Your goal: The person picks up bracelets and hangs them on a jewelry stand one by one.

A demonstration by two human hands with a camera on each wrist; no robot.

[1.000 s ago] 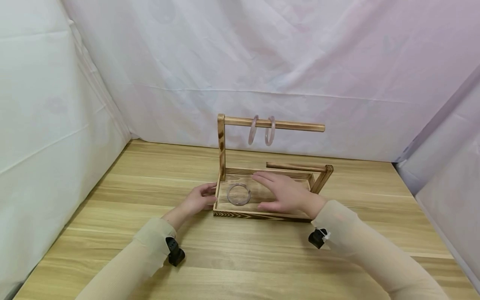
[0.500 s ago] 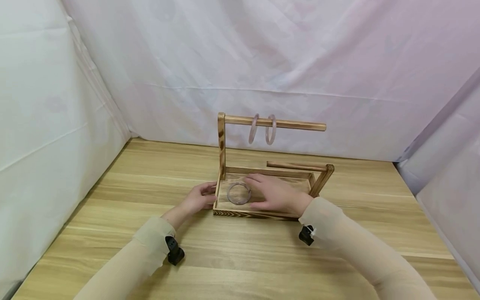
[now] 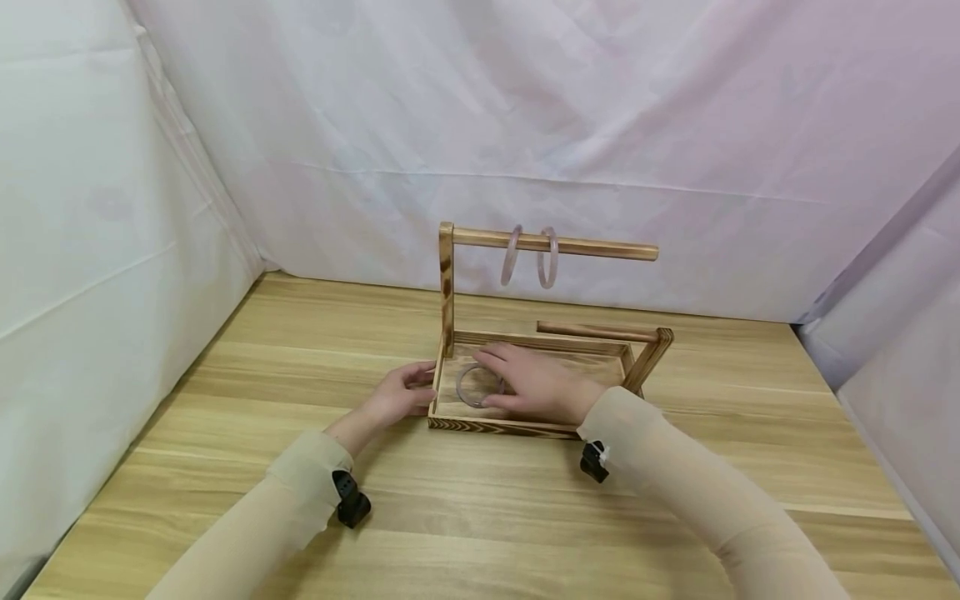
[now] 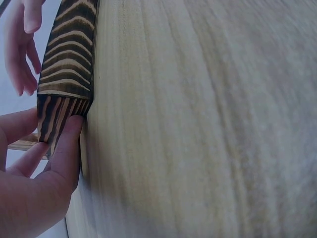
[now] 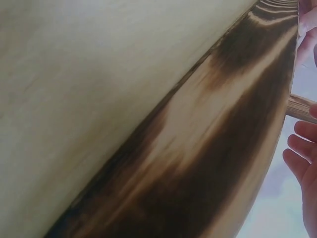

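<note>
A wooden bangle stand point(image 3: 495, 427) has a shallow tray base and two bars. Flat in the tray's left part lies a translucent greyish bangle point(image 3: 459, 387). My right hand point(image 3: 529, 382) hovers over it with fingers and thumb spread at its right side, covering part of the ring. In the right wrist view, that hand's fingers point(image 5: 299, 157) are apart. My left hand point(image 3: 394, 395) touches the tray's left end. Its fingertips point(image 4: 73, 124) press the end wall in the left wrist view. Two pinkish bangles, one left point(image 3: 511, 257) and one right point(image 3: 548, 260), hang on the upper bar.
The upper bar point(image 3: 615, 249) runs right from a tall post point(image 3: 447, 292). A lower bar point(image 3: 592, 332) runs left from a shorter slanted post point(image 3: 649, 360). Pale cloth point(image 3: 360, 125) encloses the wooden table point(image 3: 465, 517) behind and at the sides.
My right hand has moved left across the tray to the bangle lying there. The left hand stays at the tray's end. Both hanging bangles keep their places on the bar.
</note>
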